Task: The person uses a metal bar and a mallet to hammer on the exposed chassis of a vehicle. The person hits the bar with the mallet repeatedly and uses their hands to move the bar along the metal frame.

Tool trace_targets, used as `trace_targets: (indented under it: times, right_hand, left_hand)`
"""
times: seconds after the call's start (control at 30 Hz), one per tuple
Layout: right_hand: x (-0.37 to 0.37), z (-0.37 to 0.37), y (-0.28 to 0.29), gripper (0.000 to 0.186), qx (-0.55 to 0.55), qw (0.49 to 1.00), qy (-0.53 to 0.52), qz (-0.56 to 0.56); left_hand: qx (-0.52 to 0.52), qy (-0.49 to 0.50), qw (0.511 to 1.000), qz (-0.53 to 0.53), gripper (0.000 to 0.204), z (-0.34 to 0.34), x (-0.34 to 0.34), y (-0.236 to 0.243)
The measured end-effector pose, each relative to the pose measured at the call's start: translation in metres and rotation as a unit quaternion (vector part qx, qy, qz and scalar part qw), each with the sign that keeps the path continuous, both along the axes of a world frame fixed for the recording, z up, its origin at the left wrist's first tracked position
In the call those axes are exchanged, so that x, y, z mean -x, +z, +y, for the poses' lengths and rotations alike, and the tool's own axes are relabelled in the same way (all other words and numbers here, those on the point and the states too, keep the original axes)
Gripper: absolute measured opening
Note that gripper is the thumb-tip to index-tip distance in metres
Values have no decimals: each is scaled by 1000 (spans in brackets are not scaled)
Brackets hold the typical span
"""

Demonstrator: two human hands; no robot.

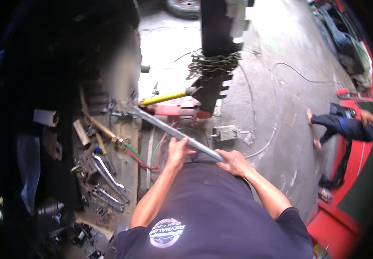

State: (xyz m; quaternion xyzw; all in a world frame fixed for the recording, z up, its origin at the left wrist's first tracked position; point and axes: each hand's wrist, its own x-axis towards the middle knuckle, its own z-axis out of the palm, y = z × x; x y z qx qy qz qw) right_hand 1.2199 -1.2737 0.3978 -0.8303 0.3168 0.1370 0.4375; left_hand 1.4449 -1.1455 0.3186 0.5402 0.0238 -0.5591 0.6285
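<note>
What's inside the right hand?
The near end of a long gray metal bar runs into the right hand; the left hand is farther up it. The palm and the bar's tip are covered from view.

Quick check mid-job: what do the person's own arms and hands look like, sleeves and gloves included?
The left hand and right hand are ungloved, with no watch or band showing at the wrists. The forearms are bare below short, dark sleeves. These belong to a dark shirt with a round, pale emblem. Whether rings are worn, I cannot tell.
</note>
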Motion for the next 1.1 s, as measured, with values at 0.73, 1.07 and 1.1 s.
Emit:
trace_targets:
  times: [0.73,1.07,1.1]
  right_hand:
    - [-24,57,23,54,-68,995,-69,22]
    - [-66,102,61,46,124,989,-76,9]
    - [-67,106,60,48,167,984,-67,-4]
  left_hand:
    - [36,-66,996,50,25,26,-41,32]
    - [140,-29,970,198,37,32,-65,17]
    - [149,1,964,218,37,29,-65,19]
